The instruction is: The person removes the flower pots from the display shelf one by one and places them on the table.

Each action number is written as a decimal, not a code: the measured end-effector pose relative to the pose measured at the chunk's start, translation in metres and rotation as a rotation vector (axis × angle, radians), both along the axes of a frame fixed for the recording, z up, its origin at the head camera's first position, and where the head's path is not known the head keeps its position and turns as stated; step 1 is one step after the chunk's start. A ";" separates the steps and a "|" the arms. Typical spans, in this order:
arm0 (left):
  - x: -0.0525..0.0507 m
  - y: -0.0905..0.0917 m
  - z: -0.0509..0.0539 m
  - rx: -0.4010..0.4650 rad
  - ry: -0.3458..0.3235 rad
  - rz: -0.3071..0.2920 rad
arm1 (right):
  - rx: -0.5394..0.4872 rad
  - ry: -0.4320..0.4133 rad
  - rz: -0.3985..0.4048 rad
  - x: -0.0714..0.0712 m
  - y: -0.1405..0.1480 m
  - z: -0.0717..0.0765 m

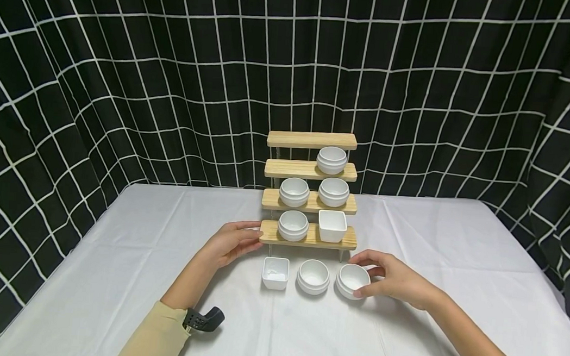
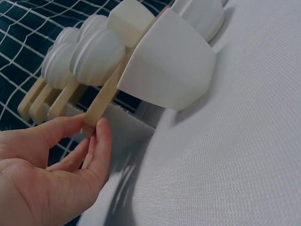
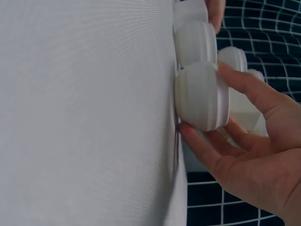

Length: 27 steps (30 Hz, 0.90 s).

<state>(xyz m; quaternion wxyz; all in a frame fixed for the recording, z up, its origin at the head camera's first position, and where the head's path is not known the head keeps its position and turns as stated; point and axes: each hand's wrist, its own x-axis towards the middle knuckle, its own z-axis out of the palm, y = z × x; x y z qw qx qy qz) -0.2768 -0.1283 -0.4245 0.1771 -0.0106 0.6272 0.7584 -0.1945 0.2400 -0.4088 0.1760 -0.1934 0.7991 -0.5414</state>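
My left hand pinches the left end of the lowest wooden board of a tiered display stand, thumb on one face and fingers on the other in the left wrist view. On the cloth in front of the stand, a round white bowl is held at its rim and side by my right hand. A second round bowl and a square white bowl stand to its left. The lowest board carries a round bowl and a square bowl.
Two round bowls sit on the second board; one more bowl is at the right of the third board. The top board is bare. A white cloth covers the table, with a black gridded curtain behind.
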 end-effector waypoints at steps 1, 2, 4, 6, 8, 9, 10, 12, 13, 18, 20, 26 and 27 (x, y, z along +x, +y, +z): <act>0.000 0.000 0.000 0.000 0.001 0.001 | 0.003 0.001 -0.001 0.000 0.000 0.000; 0.000 0.000 -0.001 -0.001 0.002 0.000 | 0.008 0.003 -0.001 0.000 0.000 0.000; 0.000 0.000 -0.001 -0.005 0.002 0.003 | 0.014 0.009 -0.004 0.000 0.001 0.001; 0.000 0.000 -0.001 -0.009 0.001 0.007 | 0.021 0.016 -0.005 0.000 0.001 0.002; 0.001 0.001 0.000 -0.012 0.005 0.006 | 0.023 0.022 -0.006 0.000 0.001 0.002; 0.001 0.001 0.000 -0.011 0.005 0.007 | 0.023 0.024 -0.007 0.000 0.002 0.002; 0.001 0.001 0.000 -0.011 0.005 0.007 | 0.024 0.026 -0.007 0.000 0.002 0.003; 0.001 0.001 0.000 -0.011 0.007 0.003 | 0.026 0.032 -0.007 0.000 0.003 0.004; 0.002 0.001 0.000 -0.011 0.009 0.001 | 0.028 0.035 -0.007 0.000 0.003 0.004; 0.001 0.000 0.000 -0.012 0.013 -0.008 | 0.039 0.060 -0.011 0.000 0.005 0.006; 0.001 -0.001 0.000 -0.013 0.015 -0.010 | 0.049 0.073 -0.016 0.000 0.006 0.008; 0.001 -0.001 -0.001 -0.020 0.019 -0.012 | 0.060 0.093 -0.018 0.001 0.008 0.012; 0.001 -0.001 -0.001 -0.017 0.019 -0.013 | 0.057 0.093 -0.016 0.002 0.008 0.013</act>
